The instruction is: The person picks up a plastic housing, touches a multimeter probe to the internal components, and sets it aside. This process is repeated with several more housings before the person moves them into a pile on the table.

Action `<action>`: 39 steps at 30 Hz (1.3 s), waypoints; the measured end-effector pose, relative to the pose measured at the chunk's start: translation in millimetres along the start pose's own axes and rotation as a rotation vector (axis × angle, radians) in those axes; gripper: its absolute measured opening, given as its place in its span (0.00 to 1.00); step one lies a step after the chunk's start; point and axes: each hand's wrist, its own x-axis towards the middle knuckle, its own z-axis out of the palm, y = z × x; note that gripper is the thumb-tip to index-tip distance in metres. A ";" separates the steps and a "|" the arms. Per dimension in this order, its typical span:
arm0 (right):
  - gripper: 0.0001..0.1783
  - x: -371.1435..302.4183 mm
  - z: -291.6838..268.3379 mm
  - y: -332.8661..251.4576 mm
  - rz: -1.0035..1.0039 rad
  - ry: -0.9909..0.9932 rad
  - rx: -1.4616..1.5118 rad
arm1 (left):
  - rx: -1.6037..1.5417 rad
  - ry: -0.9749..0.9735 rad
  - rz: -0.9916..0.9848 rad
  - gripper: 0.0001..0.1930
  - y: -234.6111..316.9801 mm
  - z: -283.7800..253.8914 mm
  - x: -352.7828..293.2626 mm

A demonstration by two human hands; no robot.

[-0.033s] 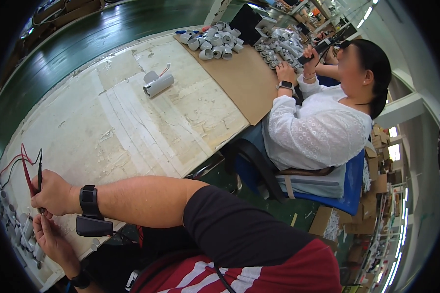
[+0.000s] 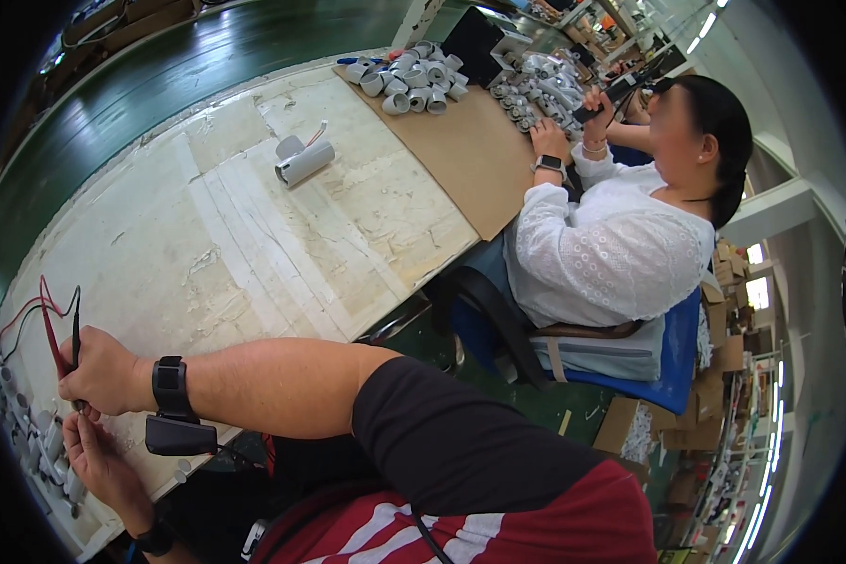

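At the table's near left end, my right hand [image 2: 105, 371] is closed around a red test probe [image 2: 53, 329] and a black test probe [image 2: 76, 320], with their tips pointing down. Just below it, my left hand [image 2: 101, 462] has thumb and fingers pinched together right under the probe tips. Whatever it pinches is too small and hidden to name. Red and black wires [image 2: 30, 315] run from the probes to the left. Several grey-white cylindrical parts [image 2: 42, 446] lie beside my left hand along the table's left end.
A lone white cylindrical housing [image 2: 305, 164] with a short wire lies mid-table. White cup-shaped parts [image 2: 418, 80] are heaped on a brown cardboard sheet [image 2: 470, 179]. To the right, a co-worker [image 2: 611, 235] sits on a blue chair. A green conveyor belt [image 2: 160, 89] runs behind the table.
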 end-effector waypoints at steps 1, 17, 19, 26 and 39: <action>0.05 1.6 -0.8 2.2 -0.002 -0.002 0.001 | -0.002 -0.002 -0.004 0.06 0.2 1.8 0.0; 0.06 36.5 -29.4 11.4 0.026 0.113 0.122 | -0.051 0.143 0.010 0.04 22.0 15.3 -9.4; 0.06 37.0 -29.5 3.8 0.027 0.085 0.129 | -0.026 0.003 0.056 0.03 42.2 18.7 -14.4; 0.05 35.2 -46.5 6.1 -0.010 0.085 0.042 | 0.655 -0.781 0.669 0.10 182.4 199.9 -30.2; 0.09 49.2 -44.9 15.0 0.157 0.072 -0.235 | 1.159 -0.975 0.614 0.16 69.6 421.3 52.2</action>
